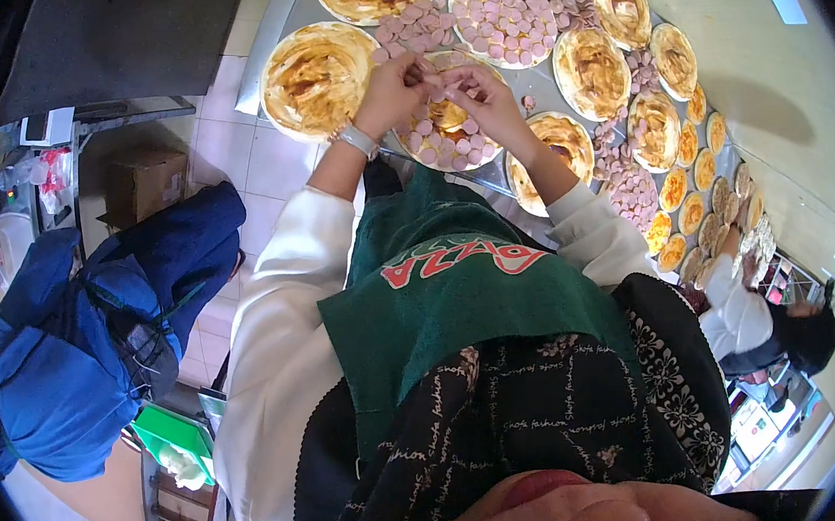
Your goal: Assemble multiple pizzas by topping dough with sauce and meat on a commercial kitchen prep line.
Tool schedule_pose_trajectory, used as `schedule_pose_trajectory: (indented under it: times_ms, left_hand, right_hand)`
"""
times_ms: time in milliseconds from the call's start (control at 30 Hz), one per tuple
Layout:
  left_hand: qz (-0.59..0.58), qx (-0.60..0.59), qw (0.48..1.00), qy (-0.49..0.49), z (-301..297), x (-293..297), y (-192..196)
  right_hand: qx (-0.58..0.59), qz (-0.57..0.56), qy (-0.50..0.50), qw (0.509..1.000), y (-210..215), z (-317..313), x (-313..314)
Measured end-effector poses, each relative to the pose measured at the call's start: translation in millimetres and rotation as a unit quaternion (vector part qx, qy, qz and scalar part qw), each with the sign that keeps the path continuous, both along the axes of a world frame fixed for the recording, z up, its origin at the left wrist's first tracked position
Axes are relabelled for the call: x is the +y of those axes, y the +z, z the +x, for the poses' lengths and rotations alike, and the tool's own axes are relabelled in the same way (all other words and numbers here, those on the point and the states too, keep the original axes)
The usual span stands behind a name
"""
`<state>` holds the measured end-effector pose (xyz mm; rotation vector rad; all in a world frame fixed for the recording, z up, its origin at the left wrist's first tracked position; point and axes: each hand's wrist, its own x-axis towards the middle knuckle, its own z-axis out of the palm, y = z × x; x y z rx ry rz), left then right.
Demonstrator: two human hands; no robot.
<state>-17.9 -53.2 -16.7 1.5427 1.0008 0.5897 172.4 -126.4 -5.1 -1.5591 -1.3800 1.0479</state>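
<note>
My left hand [389, 90] and my right hand [478, 94] meet above a sauced pizza base [446, 142] partly covered with pink sausage slices. Both hands pinch small pink sausage slices [430, 80] between the fingertips. A watch sits on my left wrist. White sleeves and a green apron fill the middle of the view.
Several round sauced pizza bases [314, 74] lie on a grey metal table [546, 82], some topped with pink slices [504, 13], with loose slice piles [630, 190] between them. Small bases [694, 209] line the right edge. Another person [776, 326] works at right. A blue bundle [94, 342] and cardboard box [144, 181] stand at left.
</note>
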Motion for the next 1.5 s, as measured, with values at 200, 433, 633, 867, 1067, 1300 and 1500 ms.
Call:
schedule_pose_trajectory:
  times_ms: [200,433,633,867,1067,1300,1500]
  left_hand:
    - [-0.052,-0.106,0.992,0.047,-9,-30,-7]
    - [0.203,0.171,0.957,0.113,-35,-8,7]
    - [0.325,0.228,0.915,0.068,-18,33,-15]
    - [0.379,0.357,0.854,-0.023,9,50,-19]
    - [0.358,0.331,0.872,-0.045,6,54,-22]
    - [0.373,0.284,0.883,-0.020,0,49,-17]
    - [0.361,0.216,0.907,0.030,-9,36,-4]
  right_hand:
    - [0.029,-0.057,0.062,0.996,-35,1,-5]
    - [-0.257,0.071,0.094,0.959,-22,-8,-4]
    - [-0.357,0.163,0.046,0.919,-22,7,71]
    - [-0.411,0.148,0.104,0.894,-20,21,102]
    - [-0.055,-0.052,0.019,0.997,-19,35,27]
    - [-0.160,-0.056,0.127,0.977,-25,10,-20]
    - [-0.253,0.017,0.153,0.955,-18,1,-15]
